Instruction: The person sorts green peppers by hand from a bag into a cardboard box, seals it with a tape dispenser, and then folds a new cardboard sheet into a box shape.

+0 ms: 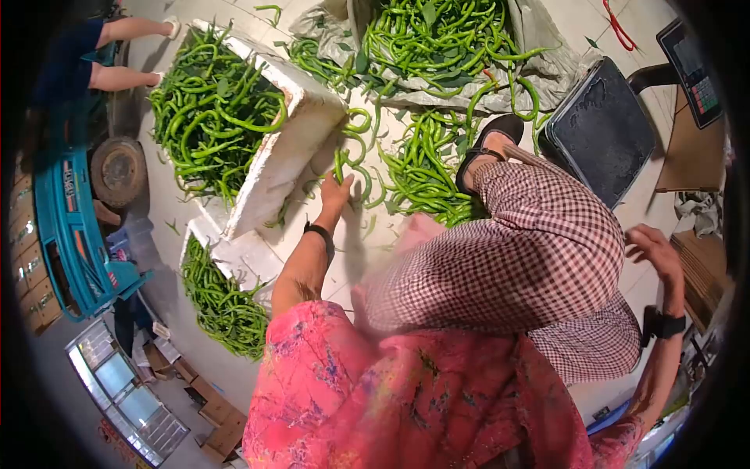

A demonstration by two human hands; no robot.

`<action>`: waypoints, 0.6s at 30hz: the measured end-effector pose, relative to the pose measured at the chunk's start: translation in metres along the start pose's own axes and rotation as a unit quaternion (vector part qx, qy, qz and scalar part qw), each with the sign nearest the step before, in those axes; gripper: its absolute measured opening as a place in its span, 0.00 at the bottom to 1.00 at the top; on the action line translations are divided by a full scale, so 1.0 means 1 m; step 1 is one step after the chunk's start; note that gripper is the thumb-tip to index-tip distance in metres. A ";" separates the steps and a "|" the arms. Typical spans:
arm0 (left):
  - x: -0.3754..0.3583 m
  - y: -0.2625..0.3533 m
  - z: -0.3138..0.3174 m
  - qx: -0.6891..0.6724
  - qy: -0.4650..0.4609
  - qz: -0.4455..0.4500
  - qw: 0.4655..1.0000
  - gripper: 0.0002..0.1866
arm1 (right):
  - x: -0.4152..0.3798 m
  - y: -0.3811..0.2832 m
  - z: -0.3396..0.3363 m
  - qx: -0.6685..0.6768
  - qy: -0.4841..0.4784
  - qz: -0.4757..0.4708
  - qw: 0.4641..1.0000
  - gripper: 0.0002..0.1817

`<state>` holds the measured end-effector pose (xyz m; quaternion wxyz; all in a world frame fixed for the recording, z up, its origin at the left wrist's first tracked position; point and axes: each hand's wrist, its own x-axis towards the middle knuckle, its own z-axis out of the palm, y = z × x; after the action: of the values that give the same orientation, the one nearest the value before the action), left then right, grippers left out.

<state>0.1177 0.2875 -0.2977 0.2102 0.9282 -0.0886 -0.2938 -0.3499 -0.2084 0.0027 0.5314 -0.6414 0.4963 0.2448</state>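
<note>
My left hand (pixel 336 191) reaches down to the tiled floor, its fingers closed around a long green chili pepper (pixel 338 166). Loose chili peppers lie around it, beside a white foam box (pixel 293 160) heaped with more of them. To its right, a pile of green chili peppers (pixel 430 168) is spread on the floor by my sandalled foot (pixel 492 148). My right hand (pixel 652 250) is held out past my checked trouser leg, fingers apart, with nothing in it.
A large open sack (pixel 539 59) of chili peppers lies at the top. A scale (pixel 601 129) with a keypad display (pixel 691 70) is at right. Another foam box (pixel 258 262) of peppers sits lower left, near a blue three-wheeler (pixel 74 219). Another person's legs (pixel 125 76) show upper left.
</note>
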 end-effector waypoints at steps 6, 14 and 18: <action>0.005 0.025 0.045 -0.018 0.048 0.026 0.998 0.37 | 0.127 -0.037 0.151 -0.026 -0.068 -0.226 0.971 0.21; -0.031 0.118 0.015 0.014 -0.041 0.202 0.978 0.29 | 0.262 -0.098 0.284 0.047 0.057 -0.273 0.959 0.21; 0.008 0.138 0.049 0.078 -0.011 0.365 0.928 0.45 | 0.289 -0.099 0.295 0.055 0.105 -0.270 0.955 0.21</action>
<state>0.0898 0.1449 -0.2771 0.2289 0.8419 -0.4461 -0.1995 -0.0857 -0.0502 -0.2901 0.5567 -0.7435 0.3704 -0.0045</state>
